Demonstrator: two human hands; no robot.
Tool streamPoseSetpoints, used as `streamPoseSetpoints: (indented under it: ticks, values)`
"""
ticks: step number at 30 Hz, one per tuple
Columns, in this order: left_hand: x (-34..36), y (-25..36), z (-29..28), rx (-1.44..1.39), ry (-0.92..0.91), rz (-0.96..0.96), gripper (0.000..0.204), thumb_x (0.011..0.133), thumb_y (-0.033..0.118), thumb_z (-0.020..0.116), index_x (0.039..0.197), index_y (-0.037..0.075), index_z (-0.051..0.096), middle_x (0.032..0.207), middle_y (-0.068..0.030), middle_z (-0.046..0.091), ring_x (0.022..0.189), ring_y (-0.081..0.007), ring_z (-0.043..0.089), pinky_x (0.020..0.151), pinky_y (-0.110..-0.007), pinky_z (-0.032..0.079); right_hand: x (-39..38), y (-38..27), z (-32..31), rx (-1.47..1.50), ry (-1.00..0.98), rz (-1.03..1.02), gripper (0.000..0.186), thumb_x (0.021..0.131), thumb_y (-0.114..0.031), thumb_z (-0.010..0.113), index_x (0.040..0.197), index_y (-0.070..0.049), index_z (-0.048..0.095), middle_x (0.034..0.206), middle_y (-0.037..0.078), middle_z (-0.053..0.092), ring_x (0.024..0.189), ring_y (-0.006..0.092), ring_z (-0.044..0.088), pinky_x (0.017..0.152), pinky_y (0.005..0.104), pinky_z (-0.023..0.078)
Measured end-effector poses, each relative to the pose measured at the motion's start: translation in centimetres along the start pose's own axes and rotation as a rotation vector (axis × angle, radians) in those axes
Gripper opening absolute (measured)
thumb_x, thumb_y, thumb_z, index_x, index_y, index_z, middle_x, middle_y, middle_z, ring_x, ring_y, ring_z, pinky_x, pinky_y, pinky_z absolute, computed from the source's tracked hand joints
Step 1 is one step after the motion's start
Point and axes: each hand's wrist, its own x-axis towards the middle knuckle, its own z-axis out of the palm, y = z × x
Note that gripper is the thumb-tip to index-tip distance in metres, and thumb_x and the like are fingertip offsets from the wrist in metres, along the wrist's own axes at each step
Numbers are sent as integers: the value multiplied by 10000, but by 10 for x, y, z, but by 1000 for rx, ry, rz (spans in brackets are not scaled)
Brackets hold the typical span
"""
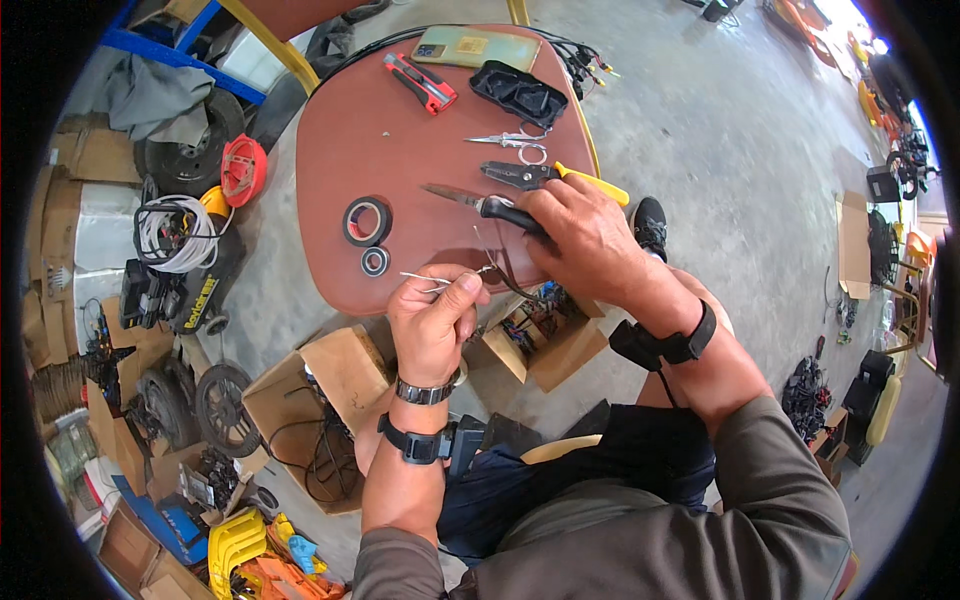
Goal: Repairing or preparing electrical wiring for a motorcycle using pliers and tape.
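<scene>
My left hand (432, 305) is at the near edge of the brown padded seat (340, 230), thumb and fingers pinched on a thin wire (487, 268) with bare, silvery ends. A dark length of the wire runs to the right, under my right hand (585, 238). The right fingers are closed round the black handle of a pointed, dark-bladed tool (470, 198); its exact kind is unclear. Just beyond lies a wire stripper (520, 175) with yellow and black handles. Small scissors (510, 140) rest farther back. Left of the hands lie a roll of black tape (352, 222) and a ring bearing (375, 262).
On the seat's far part are a red utility knife (420, 84), a phone (478, 46) and a black tray (518, 95). Cardboard boxes (340, 375) with cables stand below the near edge. Tyres, wheels and a red helmet (243, 170) crowd the left floor.
</scene>
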Motion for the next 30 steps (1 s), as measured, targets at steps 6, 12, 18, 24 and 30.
streamPoseSetpoints:
  ticks: [6, 12, 18, 24, 30]
  values:
    - [2, 0, 2, -35, 16, -6, 112, 908, 112, 718, 925, 7, 684, 757, -89, 689, 482, -55, 465, 440, -188, 328, 0, -6, 2, -34, -14, -18, 264, 722, -68, 676, 979, -54, 618, 899, 122, 559, 892, 330, 556, 780, 453, 470]
    - [4, -3, -2, -2, 26, -8, 134, 926, 149, 700, 930, 18, 668, 793, -142, 685, 486, -106, 510, 431, -210, 373, -3, 0, -10, 464, 47, 136, 257, 777, -26, 690, 1023, -26, 616, 959, 132, 578, 953, 333, 564, 845, 400, 472]
    - [7, -5, 1, -47, 16, 34, 144, 952, 162, 676, 955, 19, 671, 857, -129, 716, 531, -92, 550, 458, -223, 420, -17, 13, -23, 1153, 10, 425, 246, 975, -161, 636, 1163, -4, 617, 1189, 49, 649, 1063, 121, 594, 951, 296, 465]
    - [10, -6, 1, -96, 10, 20, 153, 965, 172, 658, 959, 19, 660, 888, -147, 720, 547, -118, 579, 463, -243, 441, -24, 11, -25, 1899, -260, 507, 347, 1017, -288, 558, 1249, -30, 541, 1232, 144, 642, 1104, 278, 654, 915, 403, 552]
    - [15, -8, -7, -152, 13, 27, 146, 968, 170, 652, 948, 26, 663, 889, -145, 721, 553, -135, 591, 464, -250, 450, -40, -5, -13, 1953, -127, 497, 377, 973, -278, 629, 1199, 12, 545, 1229, 180, 635, 1147, 350, 640, 951, 445, 533]
